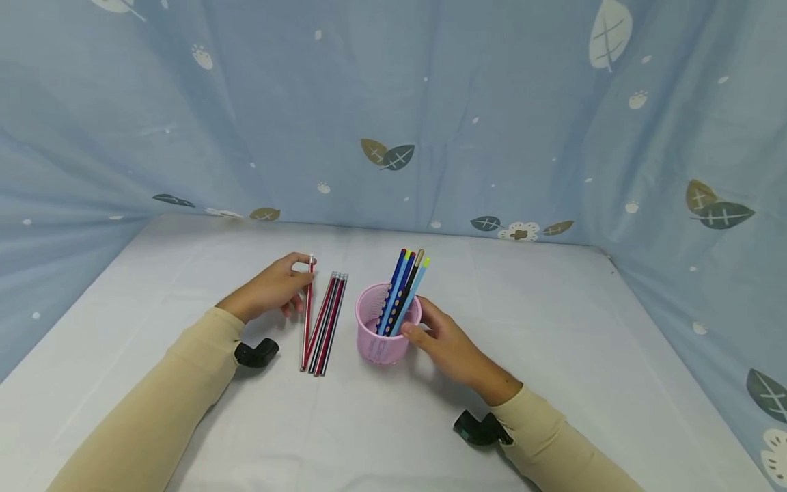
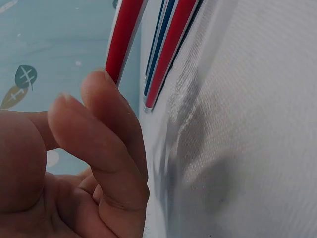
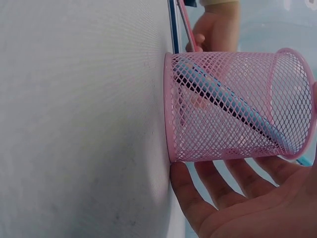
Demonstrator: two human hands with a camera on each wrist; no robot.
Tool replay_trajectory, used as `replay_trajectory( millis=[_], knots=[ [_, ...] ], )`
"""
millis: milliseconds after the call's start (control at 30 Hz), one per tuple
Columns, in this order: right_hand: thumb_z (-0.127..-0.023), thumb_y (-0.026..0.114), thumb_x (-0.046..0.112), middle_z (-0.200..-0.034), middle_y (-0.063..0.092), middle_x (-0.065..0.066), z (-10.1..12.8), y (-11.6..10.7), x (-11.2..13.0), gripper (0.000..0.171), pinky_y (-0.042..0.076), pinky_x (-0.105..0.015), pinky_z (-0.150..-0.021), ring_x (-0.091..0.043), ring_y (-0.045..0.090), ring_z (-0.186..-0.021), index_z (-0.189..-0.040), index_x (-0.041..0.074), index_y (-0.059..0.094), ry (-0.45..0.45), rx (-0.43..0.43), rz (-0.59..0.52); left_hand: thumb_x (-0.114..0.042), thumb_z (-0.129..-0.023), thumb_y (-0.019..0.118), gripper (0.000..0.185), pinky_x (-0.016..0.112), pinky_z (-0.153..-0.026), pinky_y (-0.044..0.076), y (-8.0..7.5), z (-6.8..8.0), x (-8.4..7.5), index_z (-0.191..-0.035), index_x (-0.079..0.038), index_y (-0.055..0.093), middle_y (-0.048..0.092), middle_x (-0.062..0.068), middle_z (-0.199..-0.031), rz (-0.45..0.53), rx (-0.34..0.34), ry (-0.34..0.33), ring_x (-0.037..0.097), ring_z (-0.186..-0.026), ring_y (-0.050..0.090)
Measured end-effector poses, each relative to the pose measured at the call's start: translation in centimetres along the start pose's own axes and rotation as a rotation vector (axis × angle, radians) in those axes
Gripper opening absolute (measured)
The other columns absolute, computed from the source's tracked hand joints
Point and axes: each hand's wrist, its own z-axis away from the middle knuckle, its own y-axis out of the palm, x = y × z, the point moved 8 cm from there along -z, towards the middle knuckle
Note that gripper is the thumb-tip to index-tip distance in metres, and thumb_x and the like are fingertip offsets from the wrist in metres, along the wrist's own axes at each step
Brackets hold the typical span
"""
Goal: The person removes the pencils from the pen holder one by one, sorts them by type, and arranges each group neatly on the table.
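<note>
Two hands work: overhead, your left hand (image 1: 270,287) pinches one red pencil (image 1: 307,314) left of the pink cup (image 1: 381,335) — lift cleanly. Left wrist confirms that pinch. Right wrist: your right hand (image 3: 247,198) cups the mesh, fingers relaxed — steady it.

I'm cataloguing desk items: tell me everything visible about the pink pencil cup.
The pink pencil cup is a round mesh holder with solid rims, likely metal. It stands upright on the white table, holding several blue and dark pencils leaning right. The right hand cups its side; red striped pencils lie left of it.
</note>
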Motion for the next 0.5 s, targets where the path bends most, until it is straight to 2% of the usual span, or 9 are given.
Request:
replay_trajectory(
  millis=[200, 367, 500],
  knots=[
    [-0.103, 0.053, 0.042, -0.159, 0.039, -0.008, 0.0, -0.1, 0.0, 0.068, 0.036, -0.061, -0.112, -0.033, 0.039, -0.146, -0.159, 0.019, 0.024, -0.003, -0.002, 0.002, -0.023, -0.106, 0.043, 0.055, 0.033, -0.055, 0.054, 0.3, -0.3, 0.1, -0.155, -0.006, 0.024, 0.062, 0.022, -0.113, -0.014, 0.006, -0.001, 0.015, -0.061, 0.061],
    [-0.102, 0.054, 0.042, -0.159, 0.039, -0.007, 0.0, 0.0, 0.0, 0.068, 0.035, -0.061, -0.112, -0.033, 0.039, -0.146, -0.159, 0.020, 0.024, -0.002, 0.002, -0.002, -0.023, -0.106, 0.044, 0.055, 0.033, -0.054, 0.053, 0.7, -0.4, 0.5, -0.155, -0.006, 0.026, 0.063, 0.022, -0.113, -0.044, 0.025, -0.009, 0.014, -0.056, 0.059],
    [-0.103, 0.054, 0.042, -0.159, 0.039, -0.008, -0.1, 0.0, -0.1, 0.068, 0.036, -0.061, -0.112, -0.033, 0.039, -0.146, -0.159, 0.019, 0.024, -0.002, 0.003, 0.005, -0.023, -0.106, 0.047, 0.055, 0.033, -0.053, 0.053, 1.1, -0.5, 0.7, -0.155, -0.006, 0.028, 0.064, 0.017, -0.103, -0.072, 0.035, -0.015, 0.014, -0.053, 0.058]
  ],
)
